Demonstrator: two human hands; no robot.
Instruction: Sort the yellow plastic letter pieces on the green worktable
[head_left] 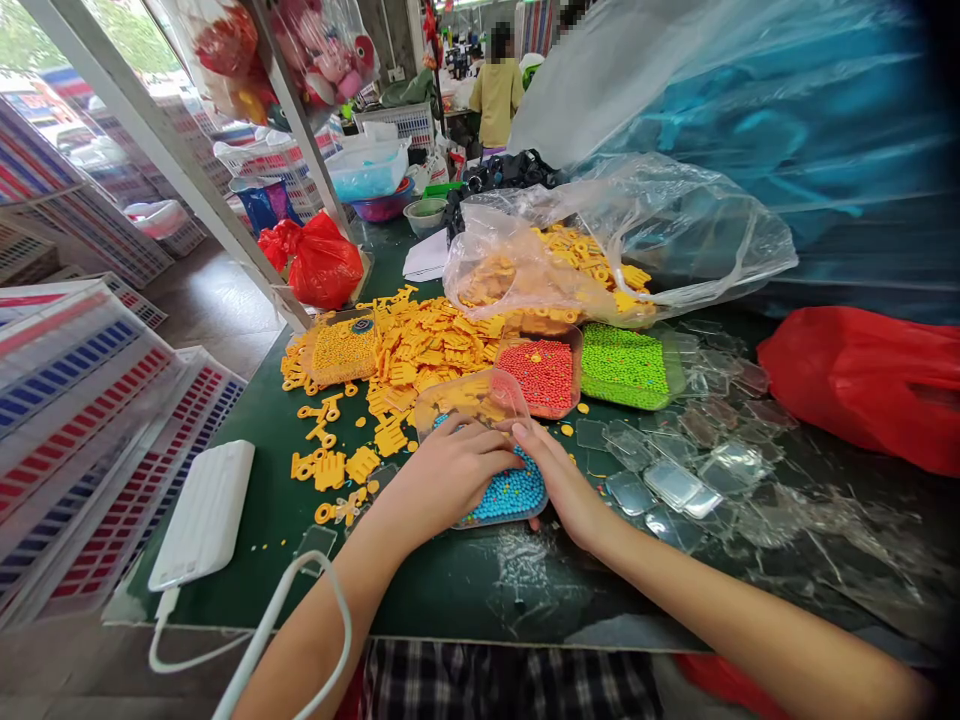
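Note:
A clear plastic tub of small blue beads [506,497] is near the table's front edge. My left hand [454,462] reaches over the tub from the left, its fingers bent and drawn together above the beads. Whatever its fingertips may hold is hidden. Along the tub's right side lies my right hand [564,485], closed around the wall, with its fingertips close to those of the left. Behind the tub spreads a heap of flat yellow plastic pieces [431,345]. Tubs of red beads [538,375], green beads [624,362] and yellow beads [345,347] stand around it.
Clear plastic pieces [675,485] lie scattered at right, beside a red bag [862,385]. A white power bank [204,515] with a cable sits at left. Behind are a clear bag of yellow pieces [585,255] and a knotted red bag [324,262]. A person [496,100] is farther back.

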